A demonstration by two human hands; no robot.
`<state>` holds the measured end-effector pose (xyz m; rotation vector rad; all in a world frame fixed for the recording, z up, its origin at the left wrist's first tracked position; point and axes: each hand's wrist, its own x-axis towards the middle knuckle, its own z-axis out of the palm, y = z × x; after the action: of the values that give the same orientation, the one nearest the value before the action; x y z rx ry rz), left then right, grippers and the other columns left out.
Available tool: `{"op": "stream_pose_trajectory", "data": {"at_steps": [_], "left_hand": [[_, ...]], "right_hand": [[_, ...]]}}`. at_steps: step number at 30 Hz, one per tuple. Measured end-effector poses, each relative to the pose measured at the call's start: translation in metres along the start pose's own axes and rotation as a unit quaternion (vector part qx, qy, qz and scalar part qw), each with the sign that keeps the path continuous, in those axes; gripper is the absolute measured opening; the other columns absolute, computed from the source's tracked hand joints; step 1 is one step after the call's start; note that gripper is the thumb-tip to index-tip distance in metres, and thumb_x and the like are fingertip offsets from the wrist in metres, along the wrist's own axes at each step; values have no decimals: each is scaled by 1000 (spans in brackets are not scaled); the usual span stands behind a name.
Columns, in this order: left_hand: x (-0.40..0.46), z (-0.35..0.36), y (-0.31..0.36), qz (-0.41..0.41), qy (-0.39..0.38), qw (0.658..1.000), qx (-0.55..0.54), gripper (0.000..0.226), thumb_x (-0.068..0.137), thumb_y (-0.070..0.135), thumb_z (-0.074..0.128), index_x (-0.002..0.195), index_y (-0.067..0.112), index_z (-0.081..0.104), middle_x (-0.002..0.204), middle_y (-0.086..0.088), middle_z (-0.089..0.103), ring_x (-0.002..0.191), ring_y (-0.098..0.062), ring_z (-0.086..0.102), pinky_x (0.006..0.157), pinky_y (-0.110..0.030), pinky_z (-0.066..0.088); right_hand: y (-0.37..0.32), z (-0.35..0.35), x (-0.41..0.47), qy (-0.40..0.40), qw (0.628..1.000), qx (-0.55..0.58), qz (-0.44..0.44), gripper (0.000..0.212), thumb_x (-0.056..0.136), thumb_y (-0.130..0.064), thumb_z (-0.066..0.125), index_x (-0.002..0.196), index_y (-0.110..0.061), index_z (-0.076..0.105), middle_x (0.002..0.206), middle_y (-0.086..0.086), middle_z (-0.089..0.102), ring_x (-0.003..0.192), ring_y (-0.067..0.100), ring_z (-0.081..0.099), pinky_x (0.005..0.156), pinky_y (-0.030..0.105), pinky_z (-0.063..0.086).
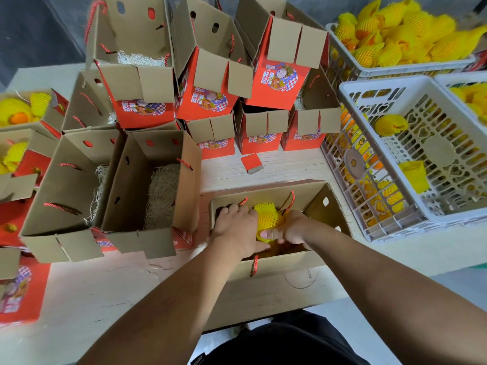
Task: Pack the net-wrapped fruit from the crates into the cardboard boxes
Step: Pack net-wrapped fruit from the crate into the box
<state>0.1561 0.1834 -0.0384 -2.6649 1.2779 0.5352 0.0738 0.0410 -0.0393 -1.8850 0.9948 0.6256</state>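
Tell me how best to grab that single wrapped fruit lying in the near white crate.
Come straight down from above and cup the round body of the net-wrapped fruit, fingers around its sides. It lies alone on the white crate floor, open on every side, and the foam net looks soft, so grip lightly.

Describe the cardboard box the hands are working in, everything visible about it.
The cardboard box is plain brown corrugated board, open at the top, standing at the near edge of the table in front of the person. Red rope handles hang from its far and near walls, and oval holes pierce its right flap. Both hands reach inside: the left hand lies palm down, and the right hand grips a yellow net-wrapped fruit. Its bottom is mostly hidden.
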Motion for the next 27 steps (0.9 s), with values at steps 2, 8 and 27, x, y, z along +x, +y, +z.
{"op": "stream_pose_trajectory", "data": {"at_steps": [2, 8, 27], "left_hand": [[-1, -4, 5, -5, 13, 1000, -18, 71, 81, 75, 63, 127, 21, 60, 131, -3, 60, 125, -29, 53, 100, -40, 40], [-5, -9, 9, 8, -26, 999, -29, 27, 88, 12, 62, 110, 22, 73, 126, -3, 65, 123, -28, 55, 103, -37, 43], [7, -66, 137, 62, 113, 933, -336, 11, 99, 15, 51, 101, 20, 60, 108, -1, 66, 101, -22, 61, 78, -35, 46]], "right_hand": [[2, -1, 2, 11, 1000, -2, -2, 51, 72, -44, 90, 94, -2, 70, 77, 6, 76, 74, 19, 69, 85, 33, 58], [1, -1, -3, -14, 990, -142, 12, 71, 81, -48, 83, 130, -6, 55, 123, 12, 65, 103, 27, 63, 86, 32, 51], [62, -101, -50, 222, 918, 2, -327, 45, 90, 1, 53, 126, -20, 69, 116, -1, 75, 107, 17, 68, 94, 32, 52]]}}
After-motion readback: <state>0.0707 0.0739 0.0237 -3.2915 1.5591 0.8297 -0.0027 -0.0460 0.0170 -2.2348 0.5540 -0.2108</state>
